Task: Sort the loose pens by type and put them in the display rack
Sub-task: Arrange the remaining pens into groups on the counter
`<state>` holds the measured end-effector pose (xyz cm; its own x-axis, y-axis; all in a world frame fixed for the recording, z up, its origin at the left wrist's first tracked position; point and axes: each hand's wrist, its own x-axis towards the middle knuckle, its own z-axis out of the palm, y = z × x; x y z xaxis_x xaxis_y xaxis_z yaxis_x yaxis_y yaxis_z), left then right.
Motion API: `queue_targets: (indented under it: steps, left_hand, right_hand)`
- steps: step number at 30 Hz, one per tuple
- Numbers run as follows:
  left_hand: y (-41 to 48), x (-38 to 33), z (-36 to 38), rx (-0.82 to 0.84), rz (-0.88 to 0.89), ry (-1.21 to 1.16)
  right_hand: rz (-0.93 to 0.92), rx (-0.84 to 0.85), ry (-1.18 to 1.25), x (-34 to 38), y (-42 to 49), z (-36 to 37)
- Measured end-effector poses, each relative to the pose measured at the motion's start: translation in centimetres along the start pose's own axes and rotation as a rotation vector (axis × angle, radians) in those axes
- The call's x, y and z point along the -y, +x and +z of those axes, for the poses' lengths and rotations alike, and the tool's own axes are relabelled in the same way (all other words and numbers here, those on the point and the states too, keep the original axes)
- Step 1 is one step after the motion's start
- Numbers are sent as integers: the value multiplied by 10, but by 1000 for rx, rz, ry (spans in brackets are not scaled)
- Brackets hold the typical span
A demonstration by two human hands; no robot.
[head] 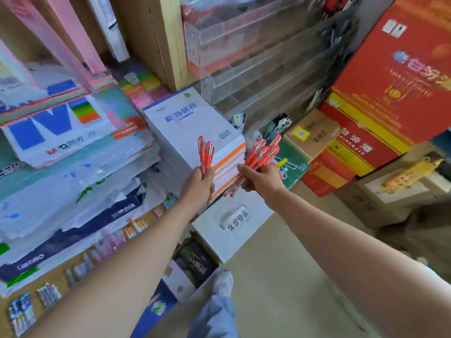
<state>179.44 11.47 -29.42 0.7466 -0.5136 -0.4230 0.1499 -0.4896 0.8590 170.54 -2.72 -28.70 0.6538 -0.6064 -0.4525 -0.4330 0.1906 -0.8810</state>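
I record the left bunch of pens (206,153) as orange-red at caps and grips, with clear barrels. The right bunch of pens (261,152) matches it in colour. The display rack (256,57) is clear plastic. The stack of pads (188,118) is white with blue lettering, its edges banded orange and white. The large carton (402,69) is red with gold and white print. The lower cartons (361,142) are red with yellow stripes. The paper ream (56,132) is white, with a bold blue letter and a rainbow-striped block. I also note a green book (292,164), a brown box (314,132) with a yellow label, and a light blue trouser leg (217,318).
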Motion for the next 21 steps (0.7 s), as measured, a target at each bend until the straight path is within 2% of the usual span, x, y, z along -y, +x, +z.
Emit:
queue_targets:
  steps: [7,15,21]
  left_hand:
    - [86,-52,29,-95,55,27]
    - [151,-107,39,-194,78,17]
    - [168,-137,43,-410,24,59]
  right_hand:
    - [6,2,13,55,96,-39]
    - [-70,150,-67,120,191,-53]
    - [-122,260,-71,175,237,-56]
